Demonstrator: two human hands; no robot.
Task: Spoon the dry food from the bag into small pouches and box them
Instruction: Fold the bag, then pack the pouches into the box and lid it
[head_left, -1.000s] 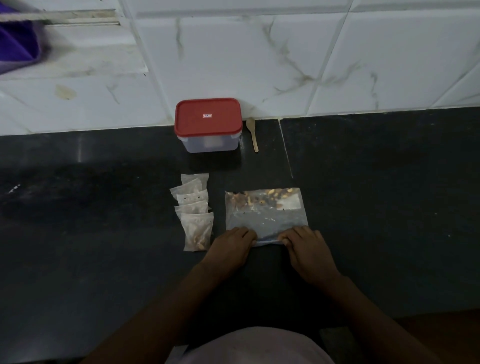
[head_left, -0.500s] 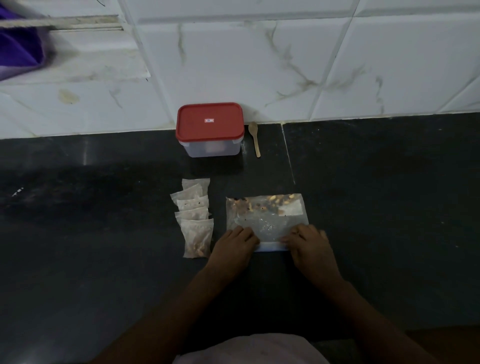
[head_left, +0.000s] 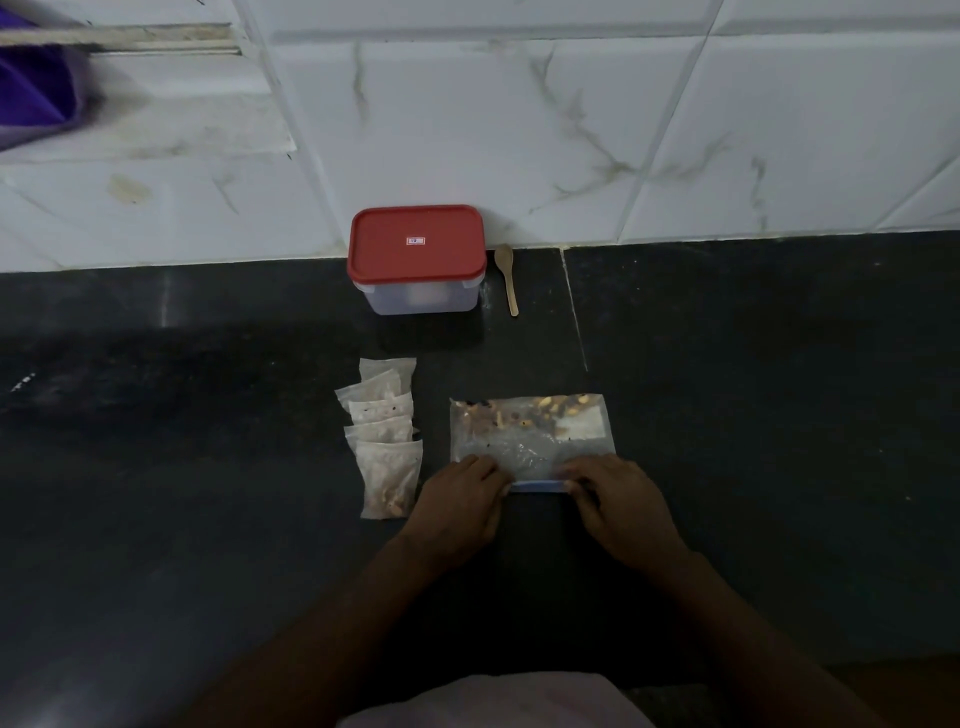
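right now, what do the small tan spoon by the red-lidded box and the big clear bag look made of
Small tan spoon: probably wood or bamboo; matt, even tan, no glint. Big clear bag: thin soft plastic film; glossy, wrinkled, the dry food shows through, with a bluish strip along its near edge.

— The counter (head_left: 208, 467)?
— Dark stone, dull sheen. Glossy marbled tiles (head_left: 467, 130) behind.
— And the box (head_left: 421, 296)?
— Clear plastic, smooth red lid (head_left: 415, 241); wooden spoon (head_left: 506, 278); crinkly clear plastic bag (head_left: 530, 447).
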